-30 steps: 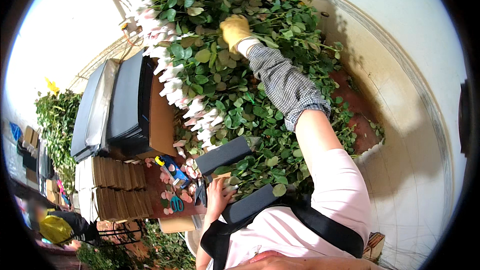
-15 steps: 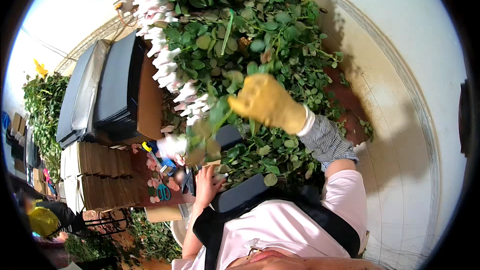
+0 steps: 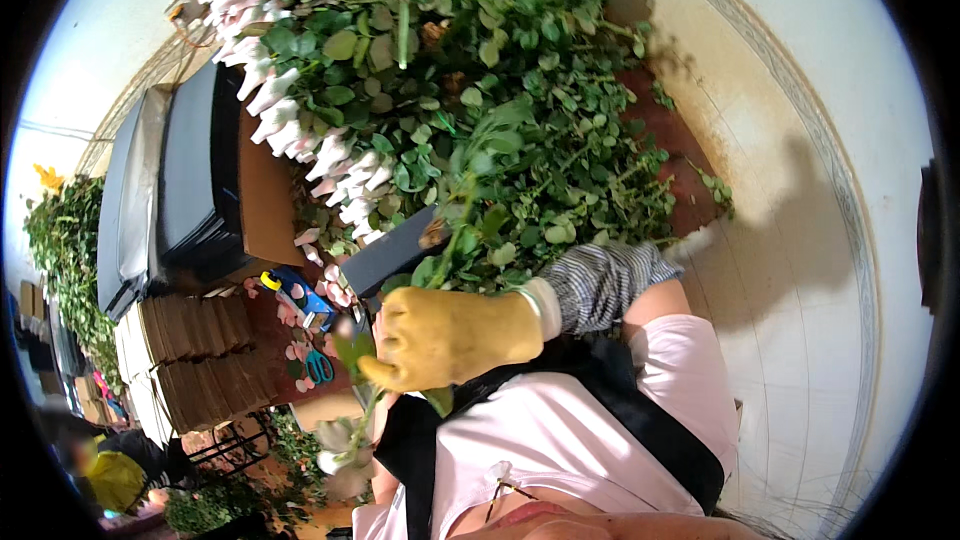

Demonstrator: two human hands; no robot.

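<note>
My right hand (image 3: 455, 338), in a yellow work glove, is closed around the stem of a leafy rose (image 3: 345, 450) in front of my chest. The pale bloom hangs at the lower left, and leaves trail up past the glove; part of it is blurred. The glove covers most of my left hand; only a bit of my left forearm (image 3: 383, 483) shows beside the rose, so its fingers are hidden. Beyond the glove lies a dark grey block (image 3: 390, 252) against a large heap of roses (image 3: 500, 60), their blooms in white sleeves (image 3: 285, 130).
Left of the heap stand dark sheets (image 3: 200, 165) in a cardboard box (image 3: 268, 175) and folded brown cardboard (image 3: 200, 370). Teal scissors (image 3: 319, 367), a blue-and-yellow tool (image 3: 298, 295) and loose petals (image 3: 338, 290) lie on the red tabletop (image 3: 262, 328). A person (image 3: 115, 470) is at far left.
My gloved hand has come down and left from over the heap to my chest, bringing the rose with it. My left hand, visible before on the table, is now covered. The view has shifted slightly.
</note>
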